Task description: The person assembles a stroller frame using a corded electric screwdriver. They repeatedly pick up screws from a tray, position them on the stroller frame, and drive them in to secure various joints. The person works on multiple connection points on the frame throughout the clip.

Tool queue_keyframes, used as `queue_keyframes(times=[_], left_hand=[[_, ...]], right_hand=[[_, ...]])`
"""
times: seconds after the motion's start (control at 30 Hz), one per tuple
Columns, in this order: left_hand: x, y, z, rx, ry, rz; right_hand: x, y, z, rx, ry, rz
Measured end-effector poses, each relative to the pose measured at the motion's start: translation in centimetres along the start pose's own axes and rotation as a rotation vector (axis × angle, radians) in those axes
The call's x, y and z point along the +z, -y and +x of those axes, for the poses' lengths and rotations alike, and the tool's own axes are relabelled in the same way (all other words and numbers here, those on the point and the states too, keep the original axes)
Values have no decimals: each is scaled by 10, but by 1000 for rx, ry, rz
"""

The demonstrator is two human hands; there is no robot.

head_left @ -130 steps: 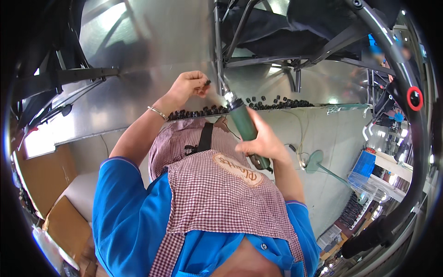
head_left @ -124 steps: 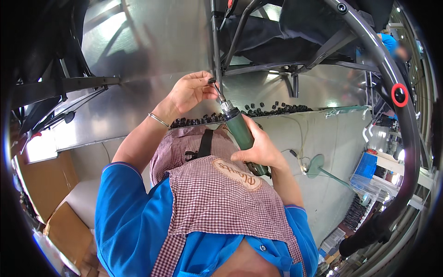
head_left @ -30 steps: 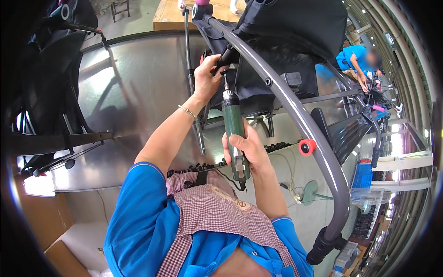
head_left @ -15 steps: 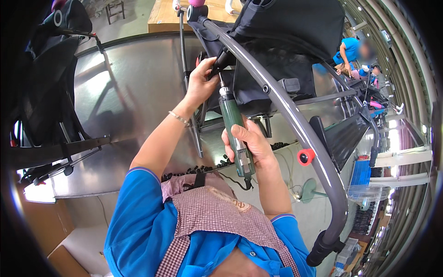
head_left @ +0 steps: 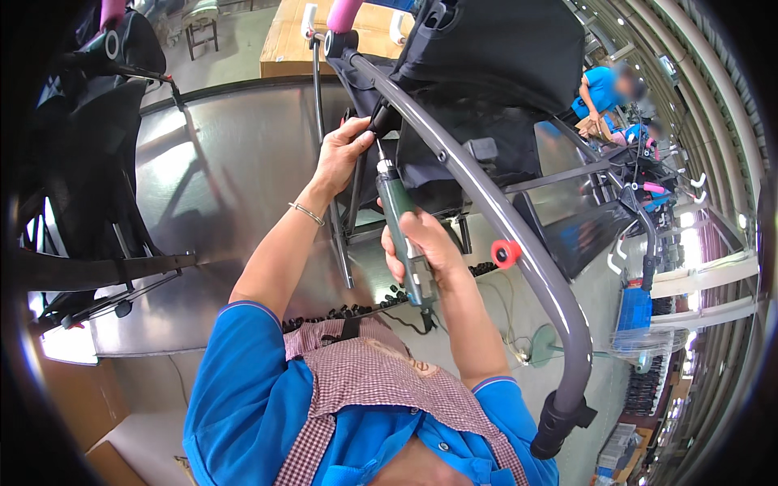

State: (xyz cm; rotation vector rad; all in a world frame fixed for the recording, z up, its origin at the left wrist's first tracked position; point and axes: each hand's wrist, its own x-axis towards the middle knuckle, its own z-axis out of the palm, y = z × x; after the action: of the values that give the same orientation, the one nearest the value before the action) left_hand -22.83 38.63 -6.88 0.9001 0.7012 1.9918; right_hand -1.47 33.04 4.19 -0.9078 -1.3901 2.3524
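While the right hand (head_left: 428,243) wraps the barrel of the green power screwdriver (head_left: 395,197), forearm angled forward and bit (head_left: 381,150) pointing toward the left hand (head_left: 339,155), that hand pinches the lower end of the black fitting (head_left: 384,121). Stiff and probably fairly heavy, the screwdriver is best gripped mid-barrel; the fitting appears rigid and smooth.

Glossy metal, matt cloth
Toward 12 o'clock, the power screwdriver (head_left: 395,196) has a smooth green plastic-looking body and bright metal nose. The grey curved tube (head_left: 557,300), sweeping from 12 to 5, looks like glossy painted metal; the red ring (head_left: 506,253) at 3, shiny plastic. Black cloth (head_left: 494,61) at 1 is matt. The table (head_left: 243,146) at 10 is smooth, reflective metal; the box (head_left: 292,36) at 11, dull cardboard; the apron (head_left: 373,373) at 6, matt woven cloth.
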Motion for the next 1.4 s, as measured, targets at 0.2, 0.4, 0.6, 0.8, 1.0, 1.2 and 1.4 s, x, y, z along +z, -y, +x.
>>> queue_keyframes(times=[0.2, 0.4, 0.6, 0.8, 1.0, 1.2, 1.4], left_hand=[[-31, -5, 23, -28, -124, 89], [-142, -7, 65, -20, -227, 201], [-158, -73, -6, -68, -73, 187], [-104, -47, -157, -453, -233, 740], [-46, 37, -255, -443, 526, 1040], [-26, 66, -260, -89, 842, 1371], [-20, 76, -231, -1125, 63, 193]], right_hand=[[22, 10, 32, -4, 1, -114], [50, 0, 22, -76, 102, -140], [7, -67, -61, 25, 98, -369], [-64, -124, -123, 77, -112, -173], [-72, -170, -144, 71, -171, -27], [-63, -186, -155, 146, -207, 39], [-51, -189, -163, 11, -252, -368]])
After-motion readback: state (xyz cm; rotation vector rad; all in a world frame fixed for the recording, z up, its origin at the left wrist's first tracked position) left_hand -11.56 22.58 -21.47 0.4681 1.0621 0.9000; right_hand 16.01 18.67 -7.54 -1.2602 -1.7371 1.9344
